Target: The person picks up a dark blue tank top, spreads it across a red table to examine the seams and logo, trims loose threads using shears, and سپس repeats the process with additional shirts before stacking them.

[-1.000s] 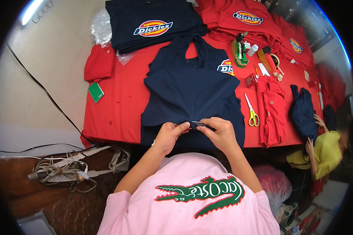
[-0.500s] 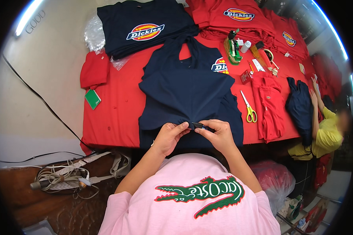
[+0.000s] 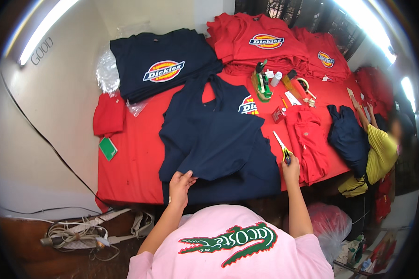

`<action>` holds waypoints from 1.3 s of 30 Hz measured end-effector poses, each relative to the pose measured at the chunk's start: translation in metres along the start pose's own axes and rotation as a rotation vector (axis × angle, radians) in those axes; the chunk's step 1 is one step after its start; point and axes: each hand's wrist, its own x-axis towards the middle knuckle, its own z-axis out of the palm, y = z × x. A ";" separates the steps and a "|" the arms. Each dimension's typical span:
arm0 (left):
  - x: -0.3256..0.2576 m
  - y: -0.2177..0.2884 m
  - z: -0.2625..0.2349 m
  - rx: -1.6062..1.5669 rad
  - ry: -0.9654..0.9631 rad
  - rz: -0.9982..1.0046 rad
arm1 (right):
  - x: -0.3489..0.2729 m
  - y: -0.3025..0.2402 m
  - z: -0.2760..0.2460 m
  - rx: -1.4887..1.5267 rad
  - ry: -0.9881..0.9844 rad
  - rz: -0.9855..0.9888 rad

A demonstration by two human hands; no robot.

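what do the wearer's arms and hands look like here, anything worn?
Both forearms are bare and come up from the lower edge. Left hand and right hand wear no gloves; no watch or rings can be made out. Short pink sleeves end above the elbows, part of a pink shirt with a large green crocodile-shaped print edged in white. No cables or straps on either arm.
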 end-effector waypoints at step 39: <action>-0.228 0.420 0.113 0.766 -0.106 1.234 | 0.208 -0.145 -0.365 1.371 -0.191 -0.296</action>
